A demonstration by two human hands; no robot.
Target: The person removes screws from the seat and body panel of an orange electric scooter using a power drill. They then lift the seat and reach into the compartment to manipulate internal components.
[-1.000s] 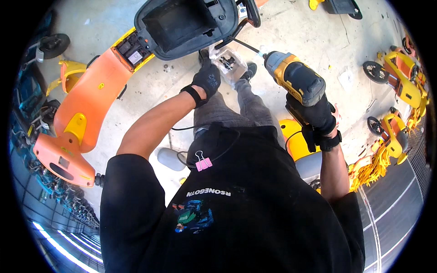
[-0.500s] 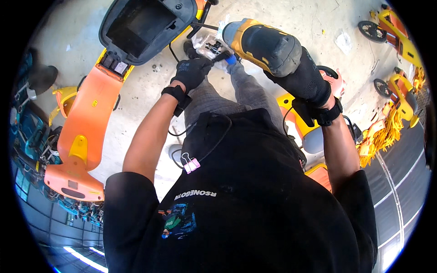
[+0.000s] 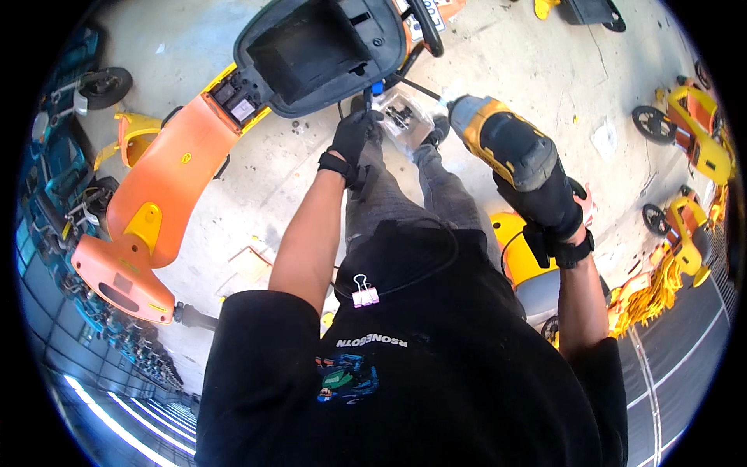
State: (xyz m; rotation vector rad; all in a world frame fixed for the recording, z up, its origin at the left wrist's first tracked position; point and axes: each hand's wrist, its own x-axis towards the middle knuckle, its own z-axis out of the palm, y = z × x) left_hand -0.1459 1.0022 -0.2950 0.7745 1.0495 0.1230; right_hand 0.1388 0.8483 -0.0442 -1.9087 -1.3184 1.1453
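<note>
My right hand (image 3: 537, 198), in a black glove, grips a black and yellow power driver (image 3: 502, 140); its long thin bit points up-left to the underside of a dark plastic bin (image 3: 311, 54) on an orange and yellow scooter (image 3: 175, 175). My left hand (image 3: 354, 136), also gloved, is closed on a slim dark piece with a blue end (image 3: 378, 88), raised beside the bin's lower right edge; what exactly it is I cannot make out. A plastic tray of small black parts (image 3: 403, 118) lies between my feet, just right of my left hand.
More yellow scooters (image 3: 692, 140) line the right, with a pile of yellow parts (image 3: 654, 292). Teal scooters (image 3: 58, 210) stand packed along the left. A yellow body piece (image 3: 136, 140) lies behind the orange scooter; another (image 3: 513, 241) is by my right leg. Concrete floor (image 3: 529, 62) surrounds them.
My left hand has raised the blue-ended piece from over the tray to beside the bin. The driver swung up-left half a second ago and is now back to the right, still in my right hand.
</note>
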